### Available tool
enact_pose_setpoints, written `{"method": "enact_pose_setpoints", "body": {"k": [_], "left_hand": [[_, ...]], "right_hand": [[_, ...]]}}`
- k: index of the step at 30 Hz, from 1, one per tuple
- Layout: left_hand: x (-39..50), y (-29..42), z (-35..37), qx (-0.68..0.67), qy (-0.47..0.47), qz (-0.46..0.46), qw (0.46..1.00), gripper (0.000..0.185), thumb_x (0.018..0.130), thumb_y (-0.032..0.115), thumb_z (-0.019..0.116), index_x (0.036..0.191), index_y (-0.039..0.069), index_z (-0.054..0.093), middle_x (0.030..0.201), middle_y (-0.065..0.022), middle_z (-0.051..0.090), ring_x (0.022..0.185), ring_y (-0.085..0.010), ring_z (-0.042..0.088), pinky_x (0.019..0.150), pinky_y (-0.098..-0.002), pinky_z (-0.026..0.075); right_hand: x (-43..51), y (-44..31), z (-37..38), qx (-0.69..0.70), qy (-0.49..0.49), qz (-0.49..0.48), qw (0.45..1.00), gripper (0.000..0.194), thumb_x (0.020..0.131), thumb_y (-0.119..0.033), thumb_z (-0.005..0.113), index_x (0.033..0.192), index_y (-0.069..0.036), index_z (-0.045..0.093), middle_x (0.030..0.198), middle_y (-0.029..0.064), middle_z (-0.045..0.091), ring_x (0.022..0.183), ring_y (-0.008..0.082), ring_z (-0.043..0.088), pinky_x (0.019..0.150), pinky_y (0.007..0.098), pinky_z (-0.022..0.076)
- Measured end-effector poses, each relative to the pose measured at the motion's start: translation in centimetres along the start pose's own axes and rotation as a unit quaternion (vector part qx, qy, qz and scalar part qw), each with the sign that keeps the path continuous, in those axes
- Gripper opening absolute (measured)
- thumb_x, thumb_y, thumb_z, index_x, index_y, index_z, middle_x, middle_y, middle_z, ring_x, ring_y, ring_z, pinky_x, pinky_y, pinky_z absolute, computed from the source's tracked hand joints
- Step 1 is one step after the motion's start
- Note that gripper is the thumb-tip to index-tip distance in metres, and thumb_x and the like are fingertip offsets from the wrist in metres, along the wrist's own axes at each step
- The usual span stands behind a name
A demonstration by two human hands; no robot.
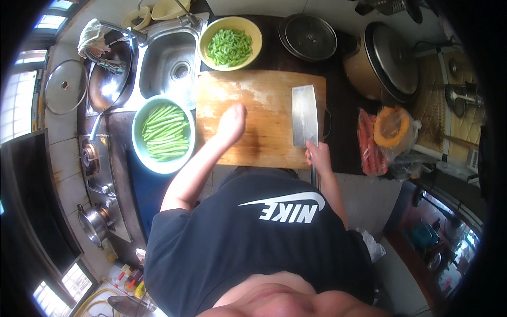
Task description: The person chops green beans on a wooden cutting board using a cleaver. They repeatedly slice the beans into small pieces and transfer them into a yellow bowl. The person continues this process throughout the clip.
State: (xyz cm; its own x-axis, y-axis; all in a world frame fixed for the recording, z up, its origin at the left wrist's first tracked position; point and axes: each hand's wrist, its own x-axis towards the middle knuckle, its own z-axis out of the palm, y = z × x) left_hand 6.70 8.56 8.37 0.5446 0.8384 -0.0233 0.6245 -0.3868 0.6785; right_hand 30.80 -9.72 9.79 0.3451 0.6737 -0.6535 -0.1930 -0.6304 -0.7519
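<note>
Over the middle of a wooden cutting board [265,115] is my left hand [233,123], its fingers curled and turned from view, so I cannot see whether anything is in them. At the board's near right edge, my right hand [320,156] grips the handle of a cleaver [305,115]. The cleaver's broad metal blade points away from me above the right part of the board. Left of the board, a pale turquoise bowl [136,138] holds long whole green beans [165,136]. Behind the board, a yellow bowl [255,39] holds cut green bean pieces [229,47].
A steel sink [162,75] lies back left, beside a wok [107,87]. A gas stove [105,158] with a steel pot [93,226] runs along the left. Behind right are a lidded black pan [311,36] and a large lidded pot [358,71]. Bagged sausages [368,142] and cut pumpkin [382,138] lie right.
</note>
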Motion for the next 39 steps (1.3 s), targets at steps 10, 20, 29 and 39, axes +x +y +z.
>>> {"method": "enact_pose_setpoints", "body": {"k": [10, 20, 29, 39], "left_hand": [[18.7, -6.9, -4.3, 0.156, 0.207, 0.011, 0.966, 0.017, 0.078, 0.001, 0.056, 0.09, 0.007, 0.066, 0.088, -0.014, 0.061, 0.084, -0.031, 0.06, 0.076, -0.0369, 0.048], [12.4, -6.9, -9.6, 0.081, 0.251, 0.025, 0.964, 0.025, 0.077, 0.004, 0.059, 0.101, 0.009, 0.066, 0.098, -0.0135, 0.064, 0.09, -0.0282, 0.062, 0.082, -0.0346, 0.047], [-10.5, -16.3, -11.8, 0.254, 0.184, -0.231, 0.921, 0.033, 0.078, 0.018, 0.065, 0.109, 0.008, 0.058, 0.108, -0.0162, 0.054, 0.103, -0.0324, 0.051, 0.092, -0.042, 0.04], [-10.7, -17.2, -12.1, 0.29, 0.075, -0.165, 0.94, 0.022, 0.079, 0.017, 0.059, 0.099, 0.009, 0.061, 0.092, -0.0112, 0.062, 0.091, -0.028, 0.058, 0.079, -0.0408, 0.047]], "right_hand": [[0.3, -0.1, 0.3, -0.027, -0.014, -0.002, 1.0, 0.033, 0.088, -0.023, 0.056, 0.062, -0.003, 0.05, 0.05, 0.0023, 0.049, 0.037, 0.0092, 0.045, 0.036, 0.0256, 0.0339], [0.7, -0.5, 1.3, -0.026, -0.029, -0.006, 0.999, 0.03, 0.089, -0.021, 0.055, 0.065, -0.003, 0.05, 0.051, 0.0028, 0.049, 0.037, 0.0096, 0.045, 0.035, 0.0247, 0.033], [0.5, -0.9, 4.0, -0.034, -0.083, -0.008, 0.996, 0.025, 0.09, -0.021, 0.054, 0.071, -0.005, 0.05, 0.052, 0.0012, 0.048, 0.036, 0.0087, 0.042, 0.034, 0.0235, 0.0323], [-0.8, -1.5, 5.3, -0.045, -0.101, -0.039, 0.993, 0.025, 0.09, -0.022, 0.056, 0.072, -0.004, 0.05, 0.053, 0.0016, 0.048, 0.036, 0.0087, 0.042, 0.033, 0.0232, 0.0321]]}}
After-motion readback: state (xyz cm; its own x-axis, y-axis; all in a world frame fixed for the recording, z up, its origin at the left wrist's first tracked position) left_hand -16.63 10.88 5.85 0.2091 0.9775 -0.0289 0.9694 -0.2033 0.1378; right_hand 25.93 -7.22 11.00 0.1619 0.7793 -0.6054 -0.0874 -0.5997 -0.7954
